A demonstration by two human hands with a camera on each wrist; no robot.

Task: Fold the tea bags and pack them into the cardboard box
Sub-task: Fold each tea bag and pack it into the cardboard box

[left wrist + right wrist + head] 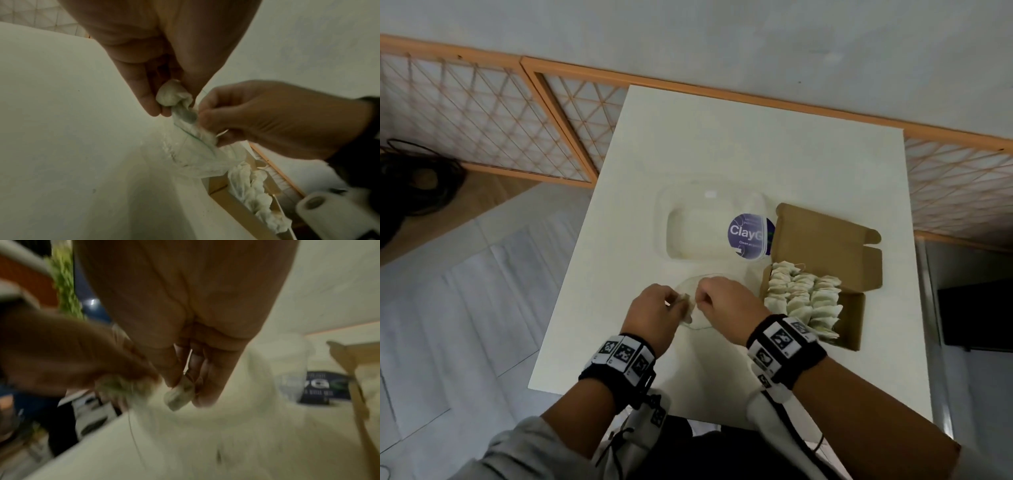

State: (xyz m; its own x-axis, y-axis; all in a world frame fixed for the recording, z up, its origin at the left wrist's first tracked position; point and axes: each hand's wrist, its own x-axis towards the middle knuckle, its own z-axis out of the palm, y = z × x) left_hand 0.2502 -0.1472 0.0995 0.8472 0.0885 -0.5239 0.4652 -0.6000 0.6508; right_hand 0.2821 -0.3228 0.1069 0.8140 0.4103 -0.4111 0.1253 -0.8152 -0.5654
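Observation:
Both hands meet over the front middle of the white table [808, 164] with one pale tea bag [686, 304] between them. My left hand [674, 303] pinches the crumpled bag [173, 97] between thumb and fingers. My right hand [702, 301] pinches its other end, and in the right wrist view a small paper tag [180, 395] shows at its fingertips, with a thin string [133, 434] hanging down. The open cardboard box [856, 318] lies to the right of my right wrist. Rows of folded tea bags [804, 298] fill it.
A clear plastic container [688, 222] with a purple round label [748, 236] stands behind the hands, touching the box's raised lid flap [822, 233]. A clear plastic piece [703, 325] lies under the hands. A wooden lattice screen [482, 113] stands behind the table.

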